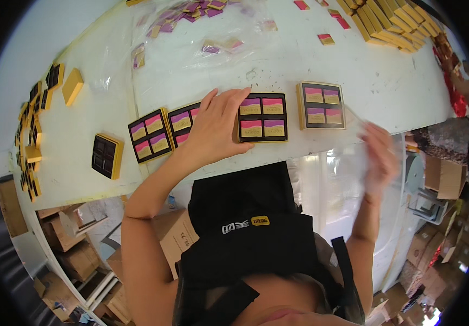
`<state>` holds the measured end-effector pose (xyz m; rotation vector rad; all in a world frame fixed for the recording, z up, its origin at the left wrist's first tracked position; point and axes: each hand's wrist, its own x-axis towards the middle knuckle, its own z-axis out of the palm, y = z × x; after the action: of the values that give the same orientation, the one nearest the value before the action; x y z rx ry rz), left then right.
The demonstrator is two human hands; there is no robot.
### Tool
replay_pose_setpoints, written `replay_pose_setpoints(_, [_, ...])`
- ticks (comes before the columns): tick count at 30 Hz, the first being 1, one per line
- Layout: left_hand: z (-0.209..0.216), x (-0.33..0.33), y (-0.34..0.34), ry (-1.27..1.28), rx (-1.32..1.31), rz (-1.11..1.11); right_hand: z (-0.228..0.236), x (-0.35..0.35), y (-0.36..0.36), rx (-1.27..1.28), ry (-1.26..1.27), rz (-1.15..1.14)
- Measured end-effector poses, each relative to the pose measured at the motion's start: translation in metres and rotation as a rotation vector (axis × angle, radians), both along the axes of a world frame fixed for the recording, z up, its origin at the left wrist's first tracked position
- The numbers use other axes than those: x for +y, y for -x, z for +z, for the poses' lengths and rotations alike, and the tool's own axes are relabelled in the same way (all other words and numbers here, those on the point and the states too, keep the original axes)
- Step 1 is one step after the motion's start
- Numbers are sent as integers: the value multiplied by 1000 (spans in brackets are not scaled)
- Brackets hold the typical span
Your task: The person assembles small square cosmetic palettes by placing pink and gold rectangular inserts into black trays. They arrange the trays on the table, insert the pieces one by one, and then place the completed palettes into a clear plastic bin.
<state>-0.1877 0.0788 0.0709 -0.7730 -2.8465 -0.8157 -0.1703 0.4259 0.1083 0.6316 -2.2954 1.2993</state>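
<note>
My left hand (219, 122) is closed around the left side of a gold-edged chocolate box (262, 117), thumb at its near edge and fingers at its far edge. Four pink, purple and gold wrapped squares fill that box's dark tray. Partly behind my left hand lies another filled box (181, 120), touching a third filled box (151, 135) to its left. Right of the held box is a box with a shiny clear top (322, 106). My right hand (381, 155), smeared by motion, is just right of it; a pale blurred streak lies between them.
An unfilled dark-tray box (106, 156) lies at the left, near a gold lid (73, 87) and several more boxes (30, 136) along the table's left edge. Loose wrapped squares (191, 11) lie on clear plastic at the far side. Gold boxes (386, 24) are stacked far right.
</note>
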Motion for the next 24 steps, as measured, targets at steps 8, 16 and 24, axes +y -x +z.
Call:
replay_pose_setpoints(8, [-7, 2, -6, -98, -39, 107, -16, -101, 50, 151, -691, 409])
replay_pose_setpoints(16, [-9, 0, -7, -170, -27, 96, -16, -117, 62, -62, -743, 488])
replay_pose_setpoints(24, [-13, 3, -6, -111, 0, 47, -14, -130, 61, -24, -712, 519])
